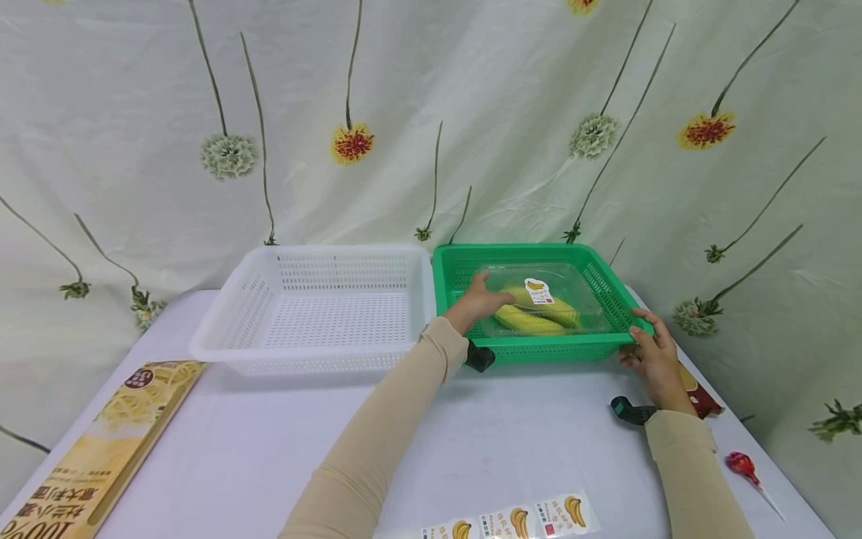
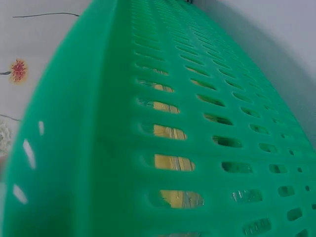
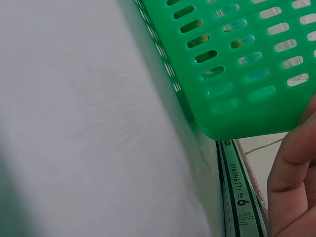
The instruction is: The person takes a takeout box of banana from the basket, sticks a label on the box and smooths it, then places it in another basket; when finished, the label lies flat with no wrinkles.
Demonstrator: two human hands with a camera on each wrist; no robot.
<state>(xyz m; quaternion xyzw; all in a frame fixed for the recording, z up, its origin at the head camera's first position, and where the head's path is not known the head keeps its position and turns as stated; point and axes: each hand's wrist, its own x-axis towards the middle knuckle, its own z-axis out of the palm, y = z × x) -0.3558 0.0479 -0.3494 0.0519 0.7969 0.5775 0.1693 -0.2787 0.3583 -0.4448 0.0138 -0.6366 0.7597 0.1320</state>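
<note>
A clear plastic box (image 1: pixel 592 303) with bananas (image 1: pixel 528 320) inside and a banana label (image 1: pixel 539 291) on its lid lies in the green basket (image 1: pixel 532 349). My left hand (image 1: pixel 477 303) holds the box at its left end, thumb over the near side and fingers along the left. In the left wrist view the basket's wall (image 2: pixel 118 163) fills the picture and hides this hand's fingers. At the basket's front right corner, my right hand (image 1: pixel 652 355) grips the rim, thumb on top and fingers curled below; part of it (image 3: pixel 296 173) shows in the right wrist view.
A white basket (image 1: pixel 323 359) stands left of the green one. On the left lies a yellow pasta pack (image 1: pixel 114 442). A strip of banana stickers (image 1: pixel 512 518) is in front. Right are a dark red packet (image 1: pixel 702 393), a lollipop (image 1: pixel 742 464) and a green spaghetti pack (image 3: pixel 240 192).
</note>
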